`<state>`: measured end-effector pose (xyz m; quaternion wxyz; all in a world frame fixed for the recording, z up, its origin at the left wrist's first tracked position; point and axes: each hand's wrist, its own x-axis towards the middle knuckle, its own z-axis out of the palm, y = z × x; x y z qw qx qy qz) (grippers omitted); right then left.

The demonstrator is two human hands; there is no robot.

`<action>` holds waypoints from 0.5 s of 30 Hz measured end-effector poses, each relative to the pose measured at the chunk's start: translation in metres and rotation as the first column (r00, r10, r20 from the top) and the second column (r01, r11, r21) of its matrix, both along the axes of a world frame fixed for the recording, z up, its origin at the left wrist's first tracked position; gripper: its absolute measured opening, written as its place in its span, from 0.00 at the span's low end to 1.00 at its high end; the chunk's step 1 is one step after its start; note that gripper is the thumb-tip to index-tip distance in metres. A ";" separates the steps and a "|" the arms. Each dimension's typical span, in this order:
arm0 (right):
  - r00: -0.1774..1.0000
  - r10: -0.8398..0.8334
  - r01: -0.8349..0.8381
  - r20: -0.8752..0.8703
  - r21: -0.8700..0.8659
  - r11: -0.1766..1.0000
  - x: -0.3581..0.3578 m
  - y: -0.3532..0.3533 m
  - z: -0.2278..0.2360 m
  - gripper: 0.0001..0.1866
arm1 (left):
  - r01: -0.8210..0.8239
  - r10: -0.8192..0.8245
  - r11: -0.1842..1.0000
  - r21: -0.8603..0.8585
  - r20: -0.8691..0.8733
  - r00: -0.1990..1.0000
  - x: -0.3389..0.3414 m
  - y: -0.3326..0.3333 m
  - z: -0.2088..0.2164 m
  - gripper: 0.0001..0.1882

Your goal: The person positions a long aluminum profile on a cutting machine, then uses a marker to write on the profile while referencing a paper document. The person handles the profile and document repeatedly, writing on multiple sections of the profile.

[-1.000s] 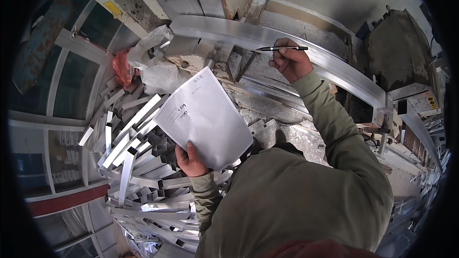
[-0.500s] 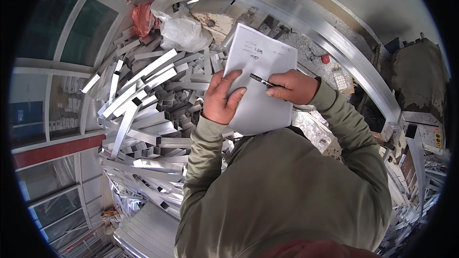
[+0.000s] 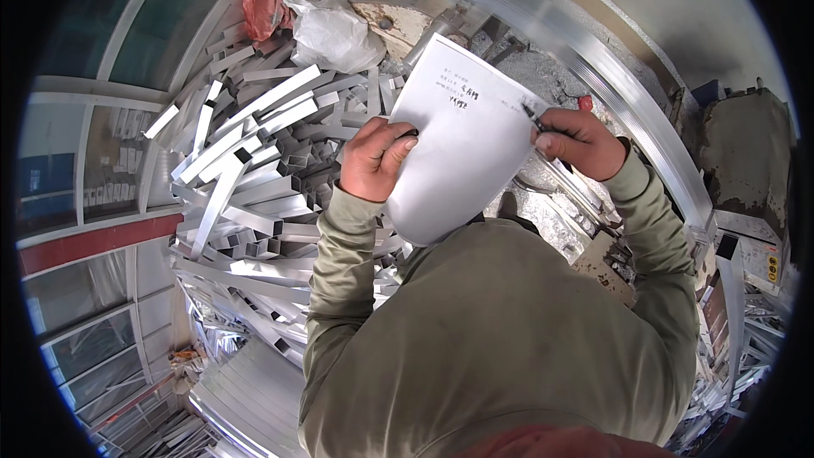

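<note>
We hold the paper [image 3: 458,144] before our chest, writing upward, so it faces us. Our left hand [image 3: 373,159] pinches its left edge, thumb against curled fingers, steadying that side; a dark bit [image 3: 412,132] there may be a cap. Our right hand [image 3: 585,142] pinches the pen [image 3: 532,113] by the right edge; whether it grips paper too, we cannot tell. Tubes [image 3: 222,203] lie heaped leftward.

The paper [image 3: 454,153] is white with black writing [image 3: 469,94], sleeves [image 3: 339,242] olive.
</note>
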<state>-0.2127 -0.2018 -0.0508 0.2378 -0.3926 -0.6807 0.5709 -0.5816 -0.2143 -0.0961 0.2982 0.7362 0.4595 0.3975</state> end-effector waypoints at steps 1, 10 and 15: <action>0.991 -0.132 0.128 -0.024 -0.132 0.983 -0.006 -0.003 0.013 0.13 | -0.019 0.020 0.999 -0.036 0.038 0.999 0.009 -0.002 -0.001 0.13; 0.667 -0.508 0.400 -0.544 -0.314 0.861 -0.079 -0.029 -0.023 0.13 | -0.091 0.103 0.994 -0.058 0.268 0.958 0.064 -0.023 -0.008 0.12; 0.653 -0.497 0.386 -0.571 -0.314 0.867 -0.081 -0.029 -0.027 0.12 | -0.068 0.079 0.996 -0.054 0.234 0.969 0.064 -0.025 -0.007 0.11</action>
